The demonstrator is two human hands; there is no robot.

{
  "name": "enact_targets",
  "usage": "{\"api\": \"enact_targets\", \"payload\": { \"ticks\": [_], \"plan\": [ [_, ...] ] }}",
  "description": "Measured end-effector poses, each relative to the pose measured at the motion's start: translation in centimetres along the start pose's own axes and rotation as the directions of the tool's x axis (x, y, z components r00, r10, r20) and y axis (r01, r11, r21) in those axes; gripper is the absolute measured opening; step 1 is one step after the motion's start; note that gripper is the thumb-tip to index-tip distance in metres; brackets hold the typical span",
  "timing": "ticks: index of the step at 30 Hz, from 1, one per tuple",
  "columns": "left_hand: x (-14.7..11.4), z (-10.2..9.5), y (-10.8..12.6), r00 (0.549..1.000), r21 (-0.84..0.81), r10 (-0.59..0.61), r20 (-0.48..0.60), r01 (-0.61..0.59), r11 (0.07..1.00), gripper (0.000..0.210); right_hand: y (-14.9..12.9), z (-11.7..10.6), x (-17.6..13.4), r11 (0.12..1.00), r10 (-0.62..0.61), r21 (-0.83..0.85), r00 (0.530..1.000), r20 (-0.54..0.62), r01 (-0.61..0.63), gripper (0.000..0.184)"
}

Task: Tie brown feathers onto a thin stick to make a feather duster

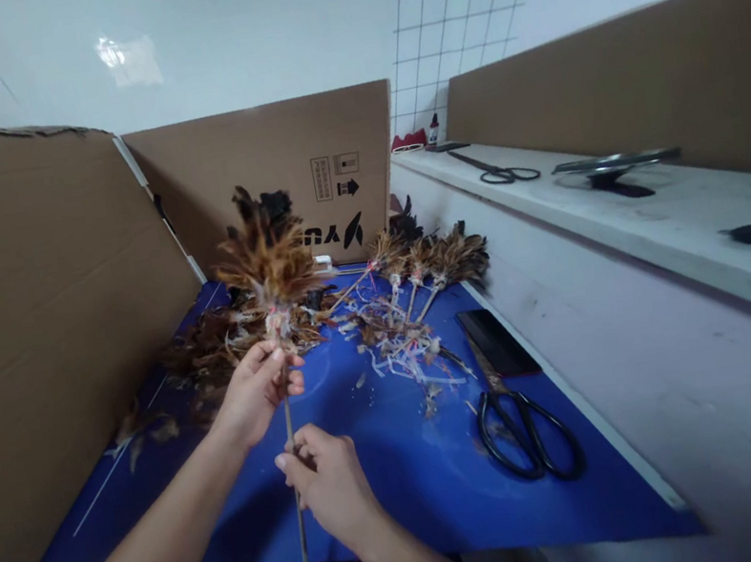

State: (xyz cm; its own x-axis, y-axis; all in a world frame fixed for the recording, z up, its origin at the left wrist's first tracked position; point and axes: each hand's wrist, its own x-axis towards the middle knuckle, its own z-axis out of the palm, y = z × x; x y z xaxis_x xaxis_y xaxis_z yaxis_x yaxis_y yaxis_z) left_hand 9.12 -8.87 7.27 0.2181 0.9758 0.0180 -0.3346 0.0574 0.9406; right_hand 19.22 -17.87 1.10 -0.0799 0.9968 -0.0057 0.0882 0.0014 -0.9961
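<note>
A feather duster with brown and black feathers on a thin stick stands nearly upright before me, feathers at the top. Just below the feathers, my left hand pinches the stick near its pale wrapping. Lower down, the fingers of my right hand are closed around the same stick, whose lower end runs out of view at the bottom. Behind it lies a heap of loose brown feathers on the blue table mat.
Several feather bundles on sticks lie at the back right, with pink and white string scraps in front. Black-handled scissors rest against a dark phone. Cardboard walls border the left and back; a white ledge holds more tools.
</note>
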Motion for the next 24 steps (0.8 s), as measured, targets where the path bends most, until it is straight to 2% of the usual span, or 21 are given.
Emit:
{"api": "enact_targets", "payload": {
  "ticks": [5,7,10,14,20,24],
  "plan": [
    [-0.2,-0.4,-1.4,0.999,0.054,0.015,0.035,-0.017,0.998,0.025,0.2,-0.2,0.1,1.000,0.003,-0.005,0.999,-0.050,-0.003,0.015],
    [0.1,-0.6,-1.7,0.999,0.044,0.013,0.040,-0.015,0.999,0.025,0.4,-0.2,0.0,0.999,0.030,0.026,0.999,-0.031,-0.029,0.013],
    [0.8,-0.8,-1.9,0.999,0.035,0.037,0.019,-0.038,0.999,0.024,1.0,-0.1,-0.2,0.991,0.093,0.085,0.992,0.084,-0.100,0.017],
    [1.6,-0.9,-2.1,0.998,0.036,0.058,-0.005,-0.057,0.998,0.024,2.2,0.2,-0.6,0.964,0.173,0.160,0.958,0.227,-0.212,0.021],
    [1.7,-0.9,-3.0,0.997,0.065,-0.048,0.056,0.045,0.997,0.033,2.8,0.0,-0.7,0.965,0.146,0.184,0.965,0.217,-0.187,0.015],
    [1.3,-0.6,-3.9,0.992,0.141,-0.105,0.075,0.093,0.986,0.032,3.0,0.0,-0.4,0.956,0.147,0.222,0.967,0.208,-0.193,0.013]
  ]
}}
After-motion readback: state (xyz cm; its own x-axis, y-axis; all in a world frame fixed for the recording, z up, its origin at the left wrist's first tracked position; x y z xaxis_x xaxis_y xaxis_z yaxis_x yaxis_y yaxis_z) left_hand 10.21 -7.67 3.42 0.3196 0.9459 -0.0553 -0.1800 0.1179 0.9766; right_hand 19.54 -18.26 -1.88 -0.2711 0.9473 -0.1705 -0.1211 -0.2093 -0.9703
